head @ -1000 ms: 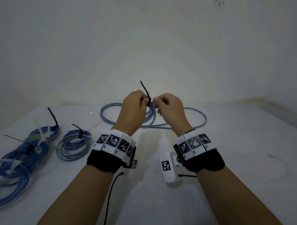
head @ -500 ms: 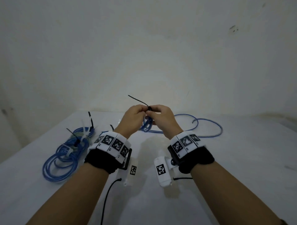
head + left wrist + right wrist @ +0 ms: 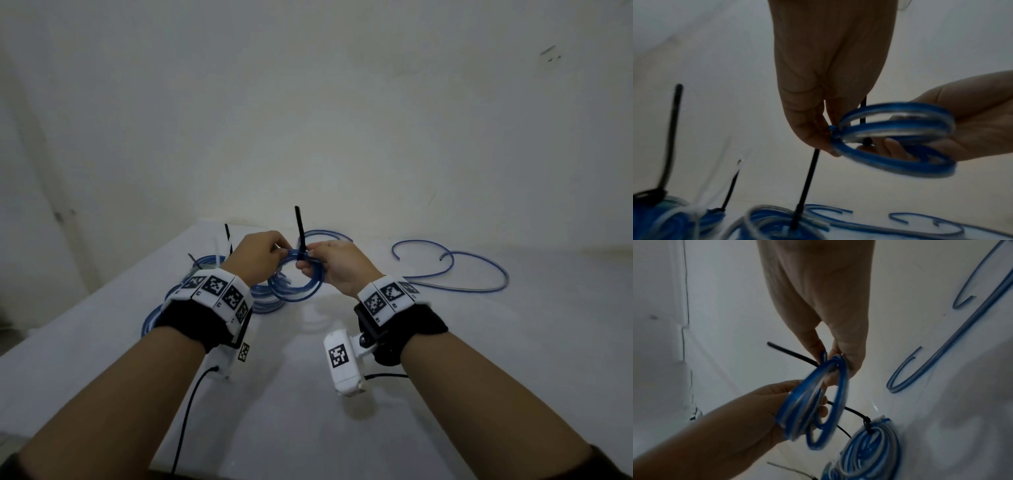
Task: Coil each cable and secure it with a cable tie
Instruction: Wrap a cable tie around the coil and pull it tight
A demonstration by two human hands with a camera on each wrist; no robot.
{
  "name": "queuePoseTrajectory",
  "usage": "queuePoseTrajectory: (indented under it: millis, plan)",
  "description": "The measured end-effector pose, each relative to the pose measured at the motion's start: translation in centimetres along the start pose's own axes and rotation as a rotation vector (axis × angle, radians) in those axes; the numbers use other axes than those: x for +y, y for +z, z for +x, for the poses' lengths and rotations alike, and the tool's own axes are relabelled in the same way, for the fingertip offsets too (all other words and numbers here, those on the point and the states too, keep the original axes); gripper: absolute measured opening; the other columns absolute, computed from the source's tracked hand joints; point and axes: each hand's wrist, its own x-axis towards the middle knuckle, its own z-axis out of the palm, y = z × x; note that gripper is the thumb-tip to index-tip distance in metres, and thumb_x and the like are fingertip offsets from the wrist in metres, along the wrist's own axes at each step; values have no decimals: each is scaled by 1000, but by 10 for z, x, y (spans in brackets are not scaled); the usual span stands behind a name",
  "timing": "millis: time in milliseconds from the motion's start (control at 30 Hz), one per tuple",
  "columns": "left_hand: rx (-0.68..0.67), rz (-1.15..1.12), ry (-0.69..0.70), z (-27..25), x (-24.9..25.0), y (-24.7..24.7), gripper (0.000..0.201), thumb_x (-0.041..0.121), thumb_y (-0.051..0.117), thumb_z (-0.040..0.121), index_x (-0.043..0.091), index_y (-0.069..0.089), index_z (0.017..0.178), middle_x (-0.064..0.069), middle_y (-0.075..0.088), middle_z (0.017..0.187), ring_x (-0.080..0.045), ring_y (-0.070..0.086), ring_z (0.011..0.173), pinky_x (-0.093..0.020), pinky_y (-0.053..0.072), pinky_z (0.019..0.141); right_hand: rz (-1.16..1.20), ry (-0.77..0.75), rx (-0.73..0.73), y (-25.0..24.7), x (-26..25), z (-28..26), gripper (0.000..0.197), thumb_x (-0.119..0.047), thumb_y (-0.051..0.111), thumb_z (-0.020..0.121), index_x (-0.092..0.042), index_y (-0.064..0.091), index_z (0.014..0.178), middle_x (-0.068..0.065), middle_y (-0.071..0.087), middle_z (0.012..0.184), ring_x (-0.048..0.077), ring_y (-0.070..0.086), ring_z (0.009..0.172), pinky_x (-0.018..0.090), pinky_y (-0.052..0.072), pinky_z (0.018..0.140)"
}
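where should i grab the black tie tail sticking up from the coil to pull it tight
Pinch the black cable tie on its free tail just above the blue coil, coming from above. The tail stands nearly upright and bare there, while the left hand and right hand crowd the coil's top.

Glossy blue plastic cable (image 3: 297, 287), matt black plastic tie (image 3: 300, 230), smooth white table (image 3: 479, 342).
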Motion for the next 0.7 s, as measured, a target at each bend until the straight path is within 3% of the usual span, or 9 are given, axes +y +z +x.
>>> queuePoseTrajectory:
  millis: [100, 167, 267, 367, 467, 567, 633, 700]
  plan:
    - [-13, 78, -73, -3, -16, -4, 16, 19, 54, 93, 7, 63, 99, -11, 66, 100, -16, 52, 82, -24, 40, 70, -53, 62, -33, 13, 12, 6, 12, 4, 43, 95, 3, 51, 86, 21, 56, 78, 22, 60, 55, 24, 53, 50]
    - [-41, 126, -103, -7, -23, -8, 18, 19, 55, 93, 6, 64, 99, -12, 66, 103, -19, 55, 90, -28, 43, 77, -211, 101, -74, 20, 20, 10, 13, 1, 46, 94, -4, 50, 83, 17, 59, 78, 20, 60, 56, 27, 54, 54]
    - [-97, 187, -132, -13, -31, -13, 21, 19, 56, 92, 3, 67, 101, -13, 66, 106, -24, 59, 100, -28, 44, 80, -461, 161, -113, 31, 29, 13, 20, -1, 51, 92, -12, 52, 76, 15, 62, 86, 25, 61, 71, 39, 56, 71]
    - [-152, 236, -160, -16, -41, -15, 21, 18, 56, 92, 3, 68, 101, -15, 68, 105, -25, 61, 99, -28, 46, 79, -591, 172, -111, 45, 38, 20, 19, -3, 57, 89, -10, 56, 71, 22, 65, 96, 35, 65, 86, 50, 54, 84]
    - [-205, 285, -181, -16, -50, -15, 22, 16, 56, 92, 4, 69, 105, -14, 67, 109, -26, 61, 101, -29, 48, 84, -769, 115, -101, 57, 44, 29, 6, -10, 65, 85, -7, 63, 79, 19, 67, 98, 36, 65, 97, 48, 53, 88]
    - [-276, 334, -191, -16, -56, -15, 25, 12, 52, 94, 7, 68, 112, -11, 65, 116, -25, 59, 107, -28, 46, 89, -845, 106, -114, 61, 51, 36, 13, -13, 66, 84, -2, 67, 90, 19, 67, 98, 33, 65, 95, 46, 53, 89]
    - [-282, 342, -197, -14, -58, -16, 28, 7, 48, 94, 10, 68, 113, -9, 63, 121, -25, 57, 112, -29, 45, 95, -851, 122, -136, 61, 54, 37, 4, -12, 64, 84, -11, 63, 81, 14, 65, 96, 27, 64, 89, 45, 54, 88]
    - [-236, 313, -201, -12, -57, -19, 30, 3, 45, 93, 9, 67, 113, -9, 61, 124, -25, 56, 114, -31, 45, 96, -866, 106, -143, 60, 55, 40, 9, -13, 64, 85, -13, 59, 77, 15, 66, 96, 27, 64, 90, 46, 54, 88]
